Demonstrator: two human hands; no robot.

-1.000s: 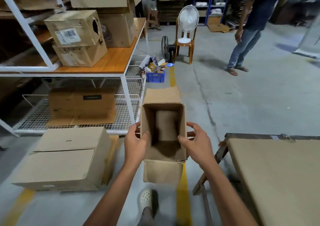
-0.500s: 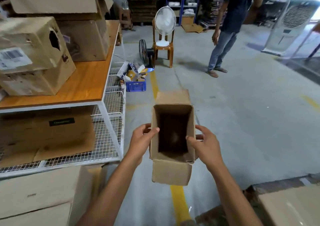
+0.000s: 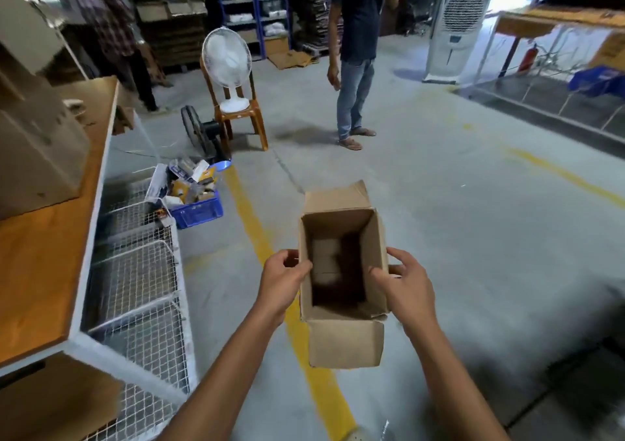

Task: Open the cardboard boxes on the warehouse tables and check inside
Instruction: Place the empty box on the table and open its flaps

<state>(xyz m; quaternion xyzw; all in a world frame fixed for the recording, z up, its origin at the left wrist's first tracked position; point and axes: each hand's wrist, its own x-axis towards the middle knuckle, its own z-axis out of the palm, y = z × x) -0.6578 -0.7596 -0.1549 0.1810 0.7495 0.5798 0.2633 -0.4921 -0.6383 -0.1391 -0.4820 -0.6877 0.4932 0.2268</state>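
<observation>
While both hands grip | cardboard box (image 3: 345,342) | rectangular, matte, flaps open

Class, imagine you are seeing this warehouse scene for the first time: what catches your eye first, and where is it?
The open cardboard box, held low in the centre between the left hand and right hand. Behind it, a white fan stands on an orange chair, and a yellow floor line runs underneath.
</observation>
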